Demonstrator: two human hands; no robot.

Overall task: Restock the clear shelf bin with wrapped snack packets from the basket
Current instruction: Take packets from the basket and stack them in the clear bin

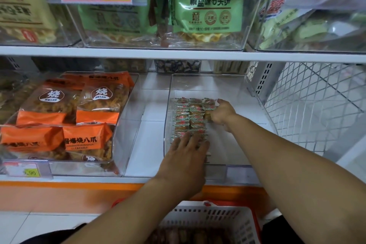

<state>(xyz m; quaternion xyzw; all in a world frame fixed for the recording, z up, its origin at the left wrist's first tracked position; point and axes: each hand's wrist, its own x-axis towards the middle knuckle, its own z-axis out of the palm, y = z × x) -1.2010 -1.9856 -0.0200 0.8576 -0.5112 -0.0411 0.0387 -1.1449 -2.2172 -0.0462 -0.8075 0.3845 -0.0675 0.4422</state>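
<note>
The wrapped snack packets [188,117] sit in neat rows against the left wall of the clear shelf bin [237,89] on the lower shelf, packed tight so each row props up the next; the right part of the bin floor is bare, so you're partway through the restock at best. Your right hand [221,114] is at the far right edge of the rows, its grip curled narrow around what looks like one packet or a few, probably seating them at the end of a row. Your left hand [188,154] lies flat, fingers spread, holding nothing, pressing on the near packets, likely so they don't slide or tip while the other hand pushes in. More packets wait in the white basket [213,216] just below the shelf edge, close for short reaches. The neighbouring bin of orange snack bags [59,125] is well to the left and uninvolved. Likely risk: the rows buckling if you lift the flat hand too soon.
</note>
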